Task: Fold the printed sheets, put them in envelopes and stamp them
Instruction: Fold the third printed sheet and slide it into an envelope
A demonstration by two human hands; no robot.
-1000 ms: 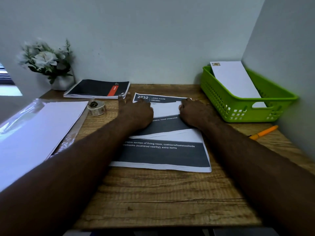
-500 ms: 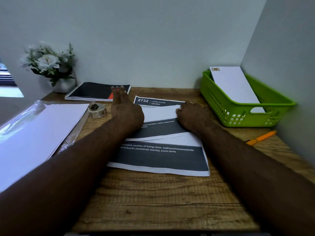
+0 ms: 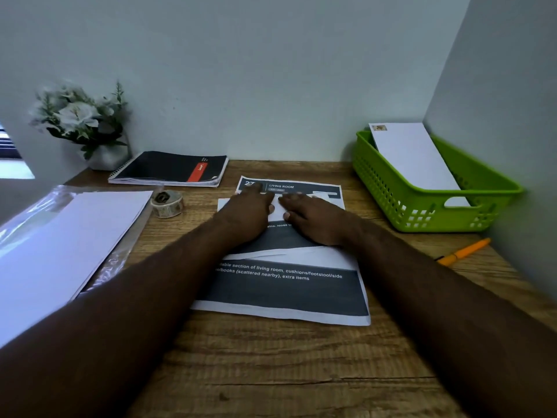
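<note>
Left hand (image 3: 250,214) and right hand (image 3: 313,218) pressed flat, close together, on folded printed sheet (image 3: 283,285) atop wooden desk (image 3: 271,372); stamped envelope (image 3: 413,158) leaning in green basket (image 3: 391,200).

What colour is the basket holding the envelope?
Bright green basket, clearest in the head view.

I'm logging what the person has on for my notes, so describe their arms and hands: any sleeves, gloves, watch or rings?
Both forearms are bare right up to the picture's lower edge, with no sleeves in view. The left hand and right hand wear no gloves. No watch, bracelet or ring shows on either wrist or on the visible fingers, though the light is dim.
</note>
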